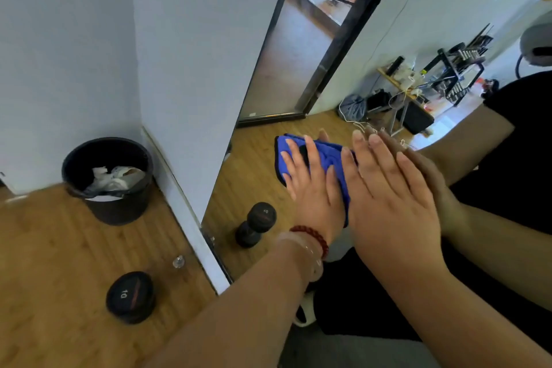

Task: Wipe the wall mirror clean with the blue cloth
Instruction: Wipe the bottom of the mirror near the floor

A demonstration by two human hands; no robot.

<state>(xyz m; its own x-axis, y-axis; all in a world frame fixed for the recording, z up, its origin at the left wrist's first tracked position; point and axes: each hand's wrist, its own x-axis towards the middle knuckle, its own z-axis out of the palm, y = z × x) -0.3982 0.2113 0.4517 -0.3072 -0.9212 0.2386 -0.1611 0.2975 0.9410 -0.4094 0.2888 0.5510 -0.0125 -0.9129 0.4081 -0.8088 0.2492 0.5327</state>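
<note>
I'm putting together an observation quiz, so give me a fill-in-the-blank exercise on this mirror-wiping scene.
1. The left hand presses a ____ cloth against the mirror.
2. The right hand lies flat on the mirror and holds ____.
3. The dumbbell on the floor is marked with the number ____.
4. The red bracelet sits on the ____ wrist.

Missing words: blue; nothing; 10; left.

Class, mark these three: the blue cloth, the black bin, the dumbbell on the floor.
blue cloth (328, 154), head view, upper fold.
black bin (119, 206), head view, outer wall.
dumbbell (130, 297), head view, numbered end face.
</note>
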